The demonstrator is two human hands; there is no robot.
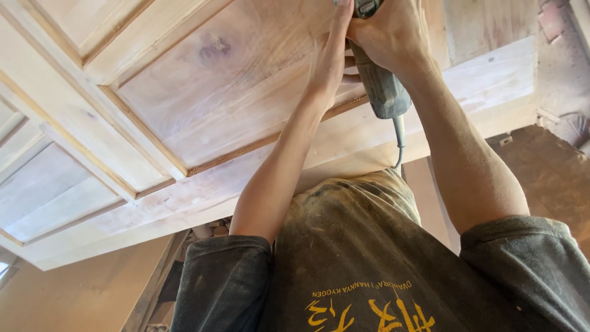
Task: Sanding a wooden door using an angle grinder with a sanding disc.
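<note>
Gripping one grey power tool (382, 86), the right hand (393, 31) is wrapped tight around its body, its grip pressed together on the housing. The left hand (332, 55) lies alongside with fingers extended flat against the tool's side and the panel; its grip is spread, not closed. One grey cord (399, 141) hangs from the tool's rear end. The tool's working head is cut off by the upper frame edge, so its type cannot be confirmed. One pale wooden door (203, 110) with several recessed panels lies beneath both hands. Two dusty dark sleeves and a shirt block the lower view.
</note>
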